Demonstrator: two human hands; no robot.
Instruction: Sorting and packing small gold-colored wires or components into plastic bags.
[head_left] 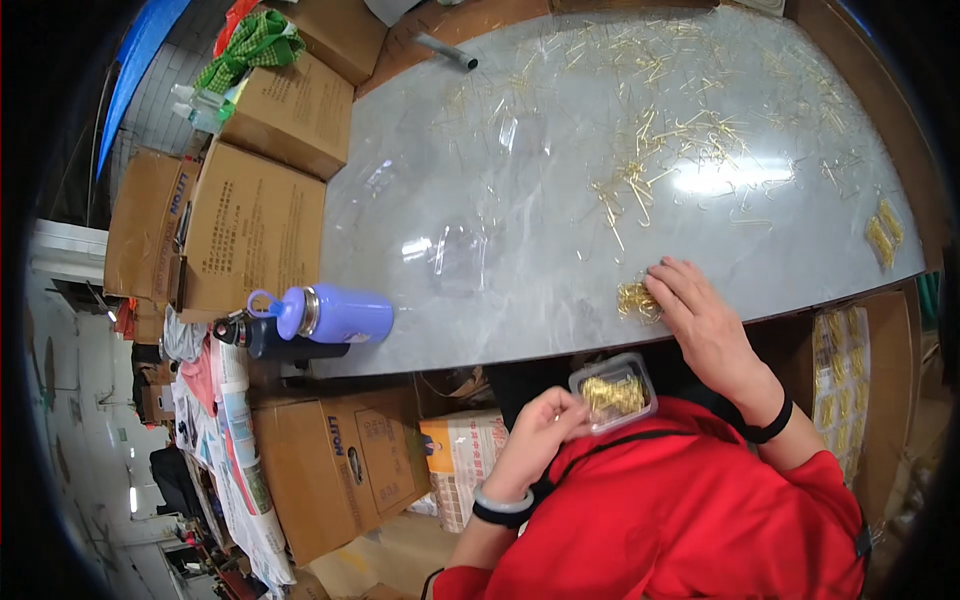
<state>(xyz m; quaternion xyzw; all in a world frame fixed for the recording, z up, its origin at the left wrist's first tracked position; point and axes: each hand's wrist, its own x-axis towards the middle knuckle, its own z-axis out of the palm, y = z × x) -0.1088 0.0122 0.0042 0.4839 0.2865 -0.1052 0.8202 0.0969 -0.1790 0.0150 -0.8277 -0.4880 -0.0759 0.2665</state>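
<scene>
My left hand (548, 428) pinches the near left edge of a small clear plastic box (650, 398). The box is tilted, just below the table's front edge and against my red clothing. Gold wire hooks (614, 394) lie bunched inside it. On the tabletop, my right hand (700, 322) rests with its fingers stretched out beside a small heap of gold hooks (634, 300). Its fingertips reach the heap's right side; whether they press on any hooks cannot be made out. Many loose gold hooks (640, 170) are scattered farther off on the grey table (400, 250).
A purple bottle (350, 314) and a dark bottle (270, 338) lie on their sides at the table's left corner. Cardboard boxes (255, 225) are stacked along the left. Packed hooks (884, 235) sit at the right edge, above a carton of hook packs (840, 375).
</scene>
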